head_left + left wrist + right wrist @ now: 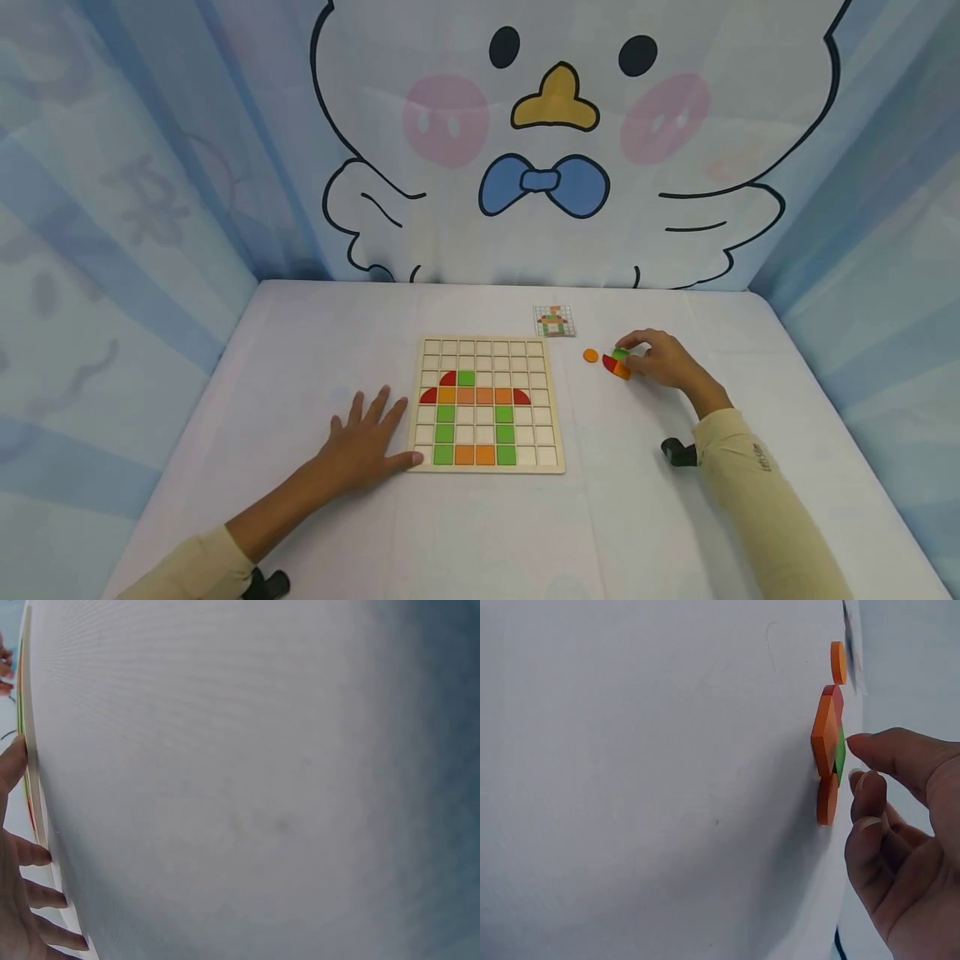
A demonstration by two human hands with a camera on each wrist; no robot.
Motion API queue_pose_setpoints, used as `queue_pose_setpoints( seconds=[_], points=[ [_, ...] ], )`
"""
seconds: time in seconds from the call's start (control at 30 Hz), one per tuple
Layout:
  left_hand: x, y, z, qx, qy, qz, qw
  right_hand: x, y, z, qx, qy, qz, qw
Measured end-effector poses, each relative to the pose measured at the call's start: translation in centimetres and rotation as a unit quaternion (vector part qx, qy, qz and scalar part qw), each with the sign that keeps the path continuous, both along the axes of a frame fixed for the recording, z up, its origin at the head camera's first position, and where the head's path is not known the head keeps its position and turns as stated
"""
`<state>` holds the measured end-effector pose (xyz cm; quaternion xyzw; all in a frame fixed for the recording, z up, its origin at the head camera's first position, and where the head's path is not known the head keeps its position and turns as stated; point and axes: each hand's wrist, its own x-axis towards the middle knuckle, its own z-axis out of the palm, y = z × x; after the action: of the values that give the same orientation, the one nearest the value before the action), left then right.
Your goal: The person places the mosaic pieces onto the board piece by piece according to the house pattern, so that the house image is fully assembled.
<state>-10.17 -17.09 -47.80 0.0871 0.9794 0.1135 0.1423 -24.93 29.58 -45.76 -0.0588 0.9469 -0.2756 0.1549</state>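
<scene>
A wooden grid board [540, 433] lies on the table, with green, orange and red pieces in several cells. My left hand [362, 448] rests with fingers spread beside it, thumb touching the board's near left corner. In the left wrist view the thumb [13, 761] lies along the board's edge. To the right of the board, my right hand [663, 360] reaches over a small group of loose pieces. A green piece [841, 754] is nearest its thumb and forefinger, which stand apart. Beside it lie an orange piece [824, 735], a red piece [609, 362] and an orange round piece [827, 799].
A small pattern card [554, 321] lies beyond the board's far right corner. One orange disc [591, 356] sits apart, between the board and the loose group. A printed curtain [555, 242] stands behind the white table [510, 533] and along both sides.
</scene>
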Motion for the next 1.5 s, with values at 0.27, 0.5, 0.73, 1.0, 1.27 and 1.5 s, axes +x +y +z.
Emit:
queue_pose_setpoints(
  seconds=[0.27,0.5,0.73,1.0,1.27,1.5],
  points=[
    [-0.1,0.1,-0.1,-0.002,-0.003,0.002,1.0000,-0.6,0.2,0.0,0.029,-0.009,0.001,0.9996],
    [0.0,0.0,0.1,-0.002,-0.001,0.002,1.0000,-0.9,0.2,0.0,0.049,-0.004,0.026,0.9985],
    [0.0,0.0,0.1,-0.002,0.003,-0.002,1.0000,-1.2,0.0,-0.4,0.058,-0.009,0.019,0.9981],
    [0.0,0.0,0.1,-0.005,0.003,-0.002,1.0000,-1.0,-0.5,-0.6,0.042,-0.004,0.004,0.9991],
    [-0.1,0.0,0.1,-0.009,0.004,-0.002,1.0000,-0.7,-0.7,-0.3,0.016,0.011,0.016,0.9997],
    [0.0,-0.1,0.2,-0.001,0.001,-0.004,1.0000,-0.6,-0.7,0.0,0.007,0.005,0.014,0.9999]
  ],
)
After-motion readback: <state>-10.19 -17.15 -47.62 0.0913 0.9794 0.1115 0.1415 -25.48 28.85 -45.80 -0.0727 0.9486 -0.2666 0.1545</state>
